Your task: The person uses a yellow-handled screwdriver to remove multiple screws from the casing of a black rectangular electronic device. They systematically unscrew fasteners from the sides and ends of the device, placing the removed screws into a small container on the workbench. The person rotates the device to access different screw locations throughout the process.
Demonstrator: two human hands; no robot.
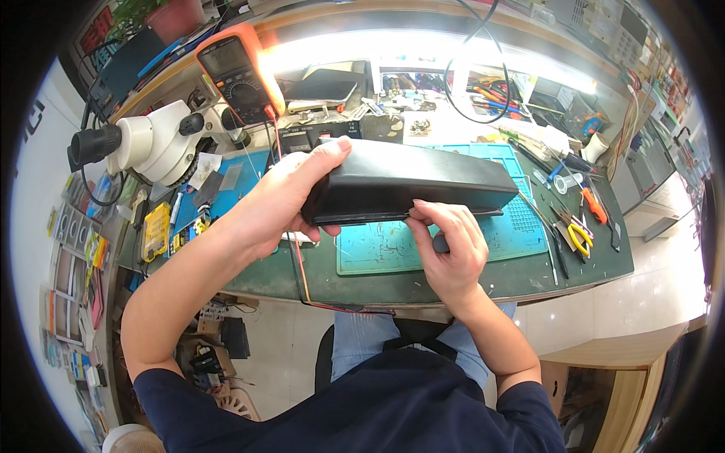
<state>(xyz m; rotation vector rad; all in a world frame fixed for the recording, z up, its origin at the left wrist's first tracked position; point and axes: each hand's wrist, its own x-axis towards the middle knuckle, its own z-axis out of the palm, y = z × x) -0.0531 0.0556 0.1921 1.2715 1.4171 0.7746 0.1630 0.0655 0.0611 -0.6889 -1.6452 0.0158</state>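
Casing (419,170), smooth, black, long and angular, in the left hand (293,185)

Dark lettering (34,122) stands on the white wall (59,162), illegibly small markings (243,92) on the orange multimeter (248,44).

There I saw the left hand (291,189) clasped, thumb (332,154) laid on top, its forearm (204,264) slanting inward, while the right hand (456,245) curled, thumb and forefinger pinched!

A long black case (423,175) — held aloft, slightly tilted — has a dark, round-ended handle (440,242) just beside it.
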